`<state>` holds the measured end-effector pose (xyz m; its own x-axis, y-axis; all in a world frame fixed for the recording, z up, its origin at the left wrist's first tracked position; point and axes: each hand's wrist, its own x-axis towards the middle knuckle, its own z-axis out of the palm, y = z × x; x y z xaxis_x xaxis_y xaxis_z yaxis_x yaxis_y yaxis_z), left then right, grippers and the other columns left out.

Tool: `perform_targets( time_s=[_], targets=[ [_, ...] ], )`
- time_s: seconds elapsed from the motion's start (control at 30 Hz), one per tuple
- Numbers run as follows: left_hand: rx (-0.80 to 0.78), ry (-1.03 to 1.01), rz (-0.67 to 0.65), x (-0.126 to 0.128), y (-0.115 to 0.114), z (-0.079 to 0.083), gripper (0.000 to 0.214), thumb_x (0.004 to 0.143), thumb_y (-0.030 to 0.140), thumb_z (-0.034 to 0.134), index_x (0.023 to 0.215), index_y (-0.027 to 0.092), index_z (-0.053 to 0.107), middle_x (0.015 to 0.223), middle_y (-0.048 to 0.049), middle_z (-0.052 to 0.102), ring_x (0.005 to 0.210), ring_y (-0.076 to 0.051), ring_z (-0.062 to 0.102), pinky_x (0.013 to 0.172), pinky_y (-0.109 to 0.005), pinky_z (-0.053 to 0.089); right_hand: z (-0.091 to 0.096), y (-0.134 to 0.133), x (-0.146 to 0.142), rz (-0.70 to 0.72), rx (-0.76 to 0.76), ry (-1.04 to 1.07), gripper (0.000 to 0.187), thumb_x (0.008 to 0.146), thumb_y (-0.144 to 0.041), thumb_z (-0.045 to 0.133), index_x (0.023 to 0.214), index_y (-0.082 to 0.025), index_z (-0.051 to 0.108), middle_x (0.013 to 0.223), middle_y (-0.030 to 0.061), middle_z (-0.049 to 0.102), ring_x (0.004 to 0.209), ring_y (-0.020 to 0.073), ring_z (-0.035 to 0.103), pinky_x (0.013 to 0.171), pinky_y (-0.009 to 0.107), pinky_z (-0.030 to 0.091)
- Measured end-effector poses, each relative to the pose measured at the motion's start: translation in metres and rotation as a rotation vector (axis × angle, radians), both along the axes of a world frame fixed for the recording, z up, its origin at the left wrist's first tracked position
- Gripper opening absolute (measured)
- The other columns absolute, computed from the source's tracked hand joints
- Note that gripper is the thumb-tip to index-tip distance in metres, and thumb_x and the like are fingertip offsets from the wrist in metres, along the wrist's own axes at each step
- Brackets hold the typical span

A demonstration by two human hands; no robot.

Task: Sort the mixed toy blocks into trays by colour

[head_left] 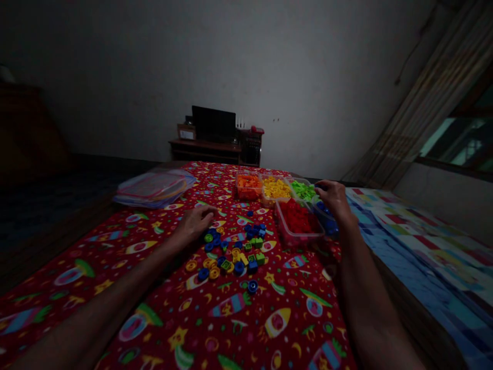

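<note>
My left hand (195, 223) rests on the patterned red cloth, its fingers curled together and no object visible in them. Right beside its fingertips lies a loose spread of small toy bricks: blue bricks (256, 230), green bricks (260, 258), yellow pieces (241, 258) and round blue pieces (204, 274). My right hand (334, 199) is raised over the tub of blue bricks (325, 218), partly hiding it. Its thumb and fingers pinch a small dark blue brick (317, 187), close to the tub of green bricks (304, 191).
Further tubs hold orange bricks (248, 186), yellow bricks (276, 188) and red bricks (298, 216). Stacked clear lids (154, 188) lie at the table's left. A bed with a chequered cover (427, 221) adjoins on the right. A monitor (214, 123) stands against the far wall.
</note>
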<state>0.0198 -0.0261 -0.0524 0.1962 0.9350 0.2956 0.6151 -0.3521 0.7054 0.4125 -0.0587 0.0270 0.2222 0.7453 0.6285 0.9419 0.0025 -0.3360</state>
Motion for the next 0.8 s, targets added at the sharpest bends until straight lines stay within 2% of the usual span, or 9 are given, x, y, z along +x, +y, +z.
perform_targets(
  time_s=[0.13, 0.2, 0.27, 0.4, 0.47, 0.53, 0.67, 0.73, 0.8],
  targets=[
    [-0.013, 0.066, 0.020, -0.004, 0.004, -0.006, 0.038, 0.073, 0.038, 0.043, 0.093, 0.019, 0.069, 0.083, -0.0056, 0.072, 0.079, -0.024, 0.066, 0.066, -0.028, 0.052, -0.007, -0.010, 0.042, -0.197, -0.123, 0.014, 0.028, 0.074, -0.023, 0.056, 0.096, -0.012, 0.071, 0.088, 0.0121, 0.071, 0.079, 0.0210, 0.064, 0.076, 0.031, 0.047],
    [-0.008, 0.100, 0.041, -0.005, 0.006, -0.008, 0.037, 0.072, 0.038, 0.043, 0.092, 0.020, 0.070, 0.083, -0.0046, 0.073, 0.077, -0.023, 0.066, 0.066, -0.028, 0.051, -0.009, -0.013, 0.051, -0.253, -0.224, 0.028, 0.027, 0.075, -0.027, 0.058, 0.093, -0.012, 0.072, 0.084, 0.0128, 0.071, 0.081, 0.0226, 0.064, 0.077, 0.032, 0.047],
    [-0.002, 0.113, 0.057, -0.005, 0.007, -0.010, 0.037, 0.072, 0.038, 0.043, 0.092, 0.021, 0.070, 0.083, -0.0041, 0.073, 0.076, -0.023, 0.066, 0.066, -0.028, 0.051, -0.009, -0.015, 0.050, -0.282, -0.248, 0.035, 0.030, 0.077, -0.031, 0.057, 0.093, -0.011, 0.072, 0.084, 0.0140, 0.070, 0.085, 0.0238, 0.064, 0.079, 0.033, 0.046],
    [-0.005, 0.121, 0.042, -0.005, 0.008, -0.012, 0.040, 0.072, 0.038, 0.041, 0.094, 0.021, 0.070, 0.082, -0.0040, 0.073, 0.076, -0.023, 0.066, 0.064, -0.027, 0.051, -0.004, -0.016, 0.034, -0.216, -0.160, 0.040, 0.031, 0.080, -0.027, 0.051, 0.098, -0.012, 0.072, 0.091, 0.0134, 0.071, 0.087, 0.0215, 0.064, 0.080, 0.030, 0.046],
    [0.006, 0.141, 0.044, -0.006, 0.008, -0.012, 0.040, 0.071, 0.038, 0.041, 0.093, 0.021, 0.070, 0.083, -0.0036, 0.073, 0.077, -0.023, 0.066, 0.066, -0.027, 0.051, -0.002, -0.017, 0.026, -0.122, -0.233, 0.041, 0.030, 0.078, -0.019, 0.051, 0.100, -0.014, 0.071, 0.096, 0.0109, 0.071, 0.086, 0.0192, 0.065, 0.079, 0.027, 0.047],
    [0.031, 0.161, 0.047, -0.006, 0.009, -0.013, 0.040, 0.071, 0.039, 0.042, 0.092, 0.021, 0.071, 0.086, -0.0039, 0.073, 0.078, -0.023, 0.066, 0.068, -0.027, 0.051, -0.001, -0.020, 0.022, -0.065, -0.377, 0.041, 0.034, 0.073, -0.010, 0.051, 0.099, -0.017, 0.072, 0.098, 0.0083, 0.072, 0.085, 0.0173, 0.065, 0.076, 0.025, 0.047],
    [0.060, 0.170, 0.043, -0.006, 0.010, -0.015, 0.039, 0.070, 0.039, 0.043, 0.088, 0.021, 0.072, 0.087, -0.0047, 0.073, 0.078, -0.024, 0.066, 0.071, -0.028, 0.051, 0.000, -0.024, 0.031, -0.122, -0.567, 0.011, 0.038, 0.066, -0.003, 0.050, 0.090, -0.019, 0.075, 0.090, 0.0054, 0.073, 0.081, 0.0166, 0.067, 0.071, 0.022, 0.047],
    [0.049, 0.158, 0.038, -0.006, 0.009, -0.016, 0.037, 0.070, 0.039, 0.044, 0.087, 0.022, 0.072, 0.087, -0.0044, 0.073, 0.080, -0.024, 0.066, 0.072, -0.028, 0.051, 0.001, -0.025, 0.039, -0.168, -0.582, -0.007, 0.034, 0.067, -0.006, 0.054, 0.090, -0.018, 0.075, 0.086, 0.0062, 0.073, 0.079, 0.0178, 0.067, 0.069, 0.023, 0.047],
    [0.043, 0.144, 0.027, -0.005, 0.008, -0.016, 0.035, 0.071, 0.039, 0.044, 0.087, 0.022, 0.071, 0.088, -0.0044, 0.073, 0.081, -0.024, 0.066, 0.074, -0.028, 0.050, 0.003, -0.027, 0.042, -0.197, -0.531, -0.047, 0.031, 0.068, -0.009, 0.056, 0.092, -0.017, 0.075, 0.086, 0.0079, 0.073, 0.080, 0.0193, 0.067, 0.070, 0.024, 0.048]
  ],
)
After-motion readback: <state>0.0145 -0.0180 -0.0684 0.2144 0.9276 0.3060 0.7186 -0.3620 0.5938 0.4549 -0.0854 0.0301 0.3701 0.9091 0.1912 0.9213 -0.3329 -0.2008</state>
